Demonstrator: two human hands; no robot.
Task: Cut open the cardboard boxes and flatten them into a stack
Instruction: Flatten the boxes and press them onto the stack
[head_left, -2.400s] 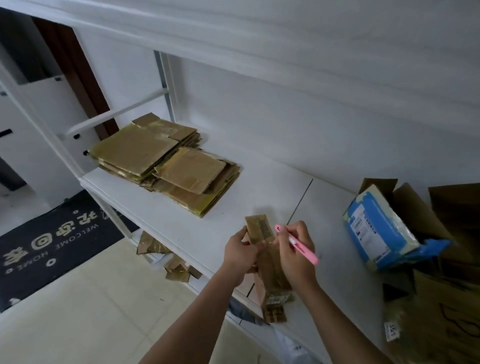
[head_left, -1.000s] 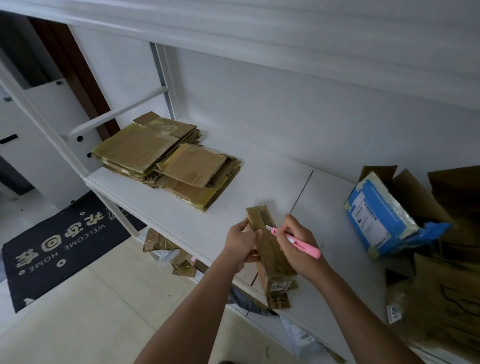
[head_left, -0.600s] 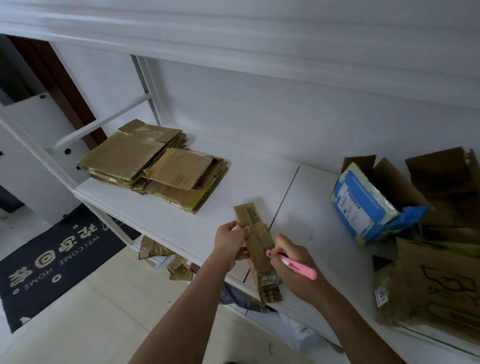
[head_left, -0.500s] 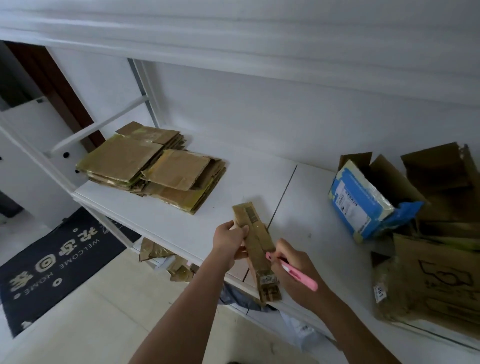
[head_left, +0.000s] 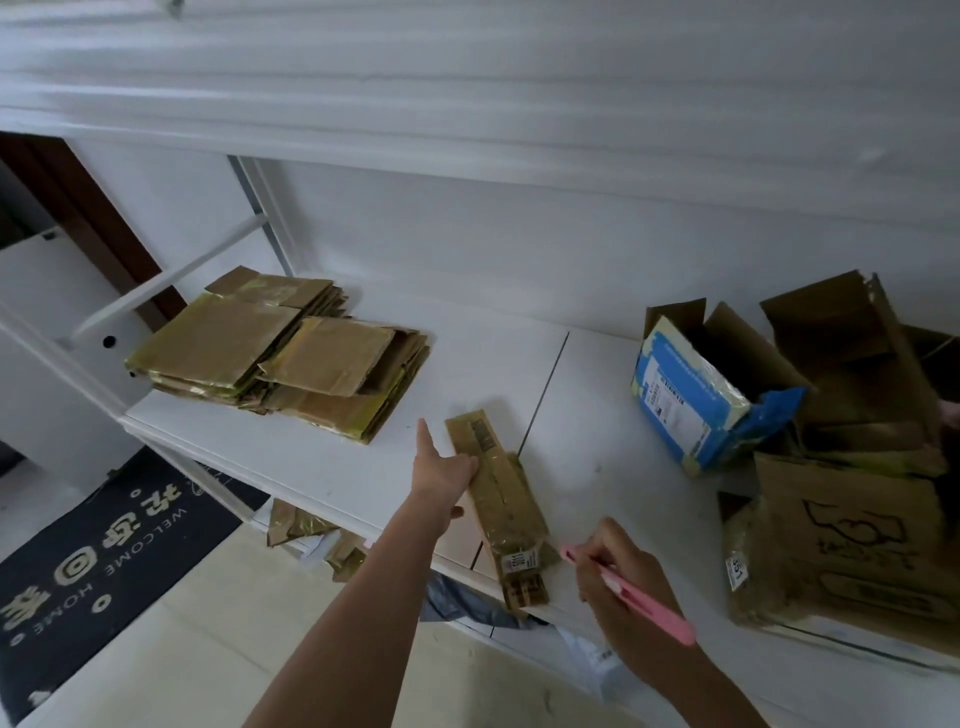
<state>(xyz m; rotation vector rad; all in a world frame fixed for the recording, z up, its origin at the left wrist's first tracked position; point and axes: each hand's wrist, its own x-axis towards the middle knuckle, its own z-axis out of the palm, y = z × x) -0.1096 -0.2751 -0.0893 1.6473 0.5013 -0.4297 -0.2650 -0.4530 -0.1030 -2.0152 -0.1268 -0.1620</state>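
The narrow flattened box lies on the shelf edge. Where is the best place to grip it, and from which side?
Grip the narrow flattened box by its long left edge, where the left hand already holds it. It is thin and overhangs the shelf, so fingers can probably slip beneath.

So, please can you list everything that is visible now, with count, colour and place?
narrow box: one, brown, taped, at the shelf's front edge, near end overhanging
flattened stack: one pile, brown with yellowish tape, left on the shelf
blue box: one, blue and pale yellow, opened, right of centre
open boxes: several, brown, at the far right
shelf: one, white, under all the boxes
cardboard scraps: a few, brown, below the shelf
doormat: one, black with pale lettering, on the floor at left
cutter: one, pink, in the right hand
left hand: holds the narrow box's left edge
right hand: grips the cutter, beside the box's near end
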